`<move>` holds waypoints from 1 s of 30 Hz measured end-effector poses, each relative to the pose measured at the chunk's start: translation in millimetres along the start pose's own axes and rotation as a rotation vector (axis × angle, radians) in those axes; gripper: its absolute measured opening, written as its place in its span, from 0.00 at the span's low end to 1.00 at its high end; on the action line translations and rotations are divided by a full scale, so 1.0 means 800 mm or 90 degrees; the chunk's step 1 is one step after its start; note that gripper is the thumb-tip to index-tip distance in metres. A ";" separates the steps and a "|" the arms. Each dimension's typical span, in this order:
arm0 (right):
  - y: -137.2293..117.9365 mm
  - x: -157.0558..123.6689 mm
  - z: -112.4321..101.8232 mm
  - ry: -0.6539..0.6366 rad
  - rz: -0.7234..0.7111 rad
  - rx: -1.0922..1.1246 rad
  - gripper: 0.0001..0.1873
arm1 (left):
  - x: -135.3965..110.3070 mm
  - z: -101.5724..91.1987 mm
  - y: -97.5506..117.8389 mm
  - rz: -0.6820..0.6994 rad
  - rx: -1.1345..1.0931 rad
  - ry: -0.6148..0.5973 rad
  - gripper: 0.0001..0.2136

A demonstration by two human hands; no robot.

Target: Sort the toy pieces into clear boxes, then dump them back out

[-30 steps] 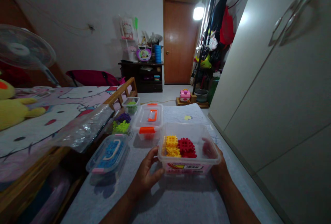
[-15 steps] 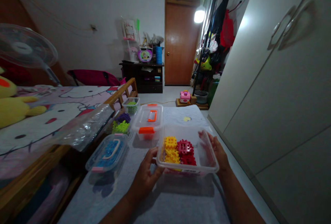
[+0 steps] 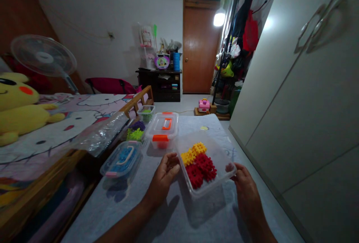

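Toward the right edge of the tabletop (image 3: 168, 226), the right hand (image 3: 247, 187) pinched a corner of the clear plastic bin (image 3: 220, 160), while the left hand (image 3: 164, 173) met its left wall, perhaps steadying it; whether it gripped, I couldn't tell. Yellow blocks (image 3: 193, 153) and red blocks (image 3: 200, 170) bunched inside. Near the left edge stood a blue-filled lidded box (image 3: 120, 158) and, beyond it, an orange-latched box (image 3: 162, 125), seemingly leaving room.

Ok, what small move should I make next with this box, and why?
I'd probably settle the open box flat on the cloth. Your right hand grips its right corner, your left hand is at its left side, and the yellow pieces and red pieces lie inside with no lid over them, so tipping might spill them.
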State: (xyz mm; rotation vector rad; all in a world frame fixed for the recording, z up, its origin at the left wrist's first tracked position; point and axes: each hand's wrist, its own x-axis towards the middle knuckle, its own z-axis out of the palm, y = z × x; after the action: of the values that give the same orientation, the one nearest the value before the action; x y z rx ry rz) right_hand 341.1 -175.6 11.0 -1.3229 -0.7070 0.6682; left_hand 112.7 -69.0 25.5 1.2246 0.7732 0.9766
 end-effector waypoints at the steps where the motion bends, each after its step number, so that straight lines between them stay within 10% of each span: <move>1: 0.004 -0.007 -0.003 -0.014 -0.003 -0.006 0.19 | 0.000 0.001 0.004 -0.003 -0.017 -0.024 0.22; 10: 0.009 -0.063 0.005 -0.255 -0.076 -0.034 0.15 | 0.054 0.000 0.015 -0.113 -0.119 -0.058 0.31; 14: -0.019 -0.052 -0.008 -0.354 -0.085 -0.140 0.15 | 0.078 0.002 0.024 -0.019 0.131 -0.007 0.20; 16: -0.029 -0.025 -0.018 -0.266 -0.061 -0.196 0.16 | 0.076 0.003 0.033 0.045 0.317 0.024 0.16; 19: -0.033 0.035 -0.024 -0.026 -0.059 -0.224 0.17 | 0.056 -0.001 0.045 0.130 0.523 0.091 0.15; 21: -0.033 0.077 -0.020 -0.003 -0.030 -0.261 0.21 | 0.033 -0.007 0.048 0.151 0.603 0.128 0.16; 24: -0.032 0.125 -0.008 -0.142 0.046 -0.295 0.21 | -0.007 -0.017 0.043 0.057 0.627 0.139 0.20; 30: -0.038 0.151 -0.001 -0.324 0.115 -0.323 0.19 | -0.064 -0.007 0.008 -0.078 0.300 -0.076 0.26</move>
State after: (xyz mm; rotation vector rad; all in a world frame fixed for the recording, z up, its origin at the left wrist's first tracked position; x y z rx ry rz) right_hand 418.6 -86.2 50.6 -1.7133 -1.2357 1.0363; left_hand 85.6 -113.0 29.7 1.6029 1.0058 0.6296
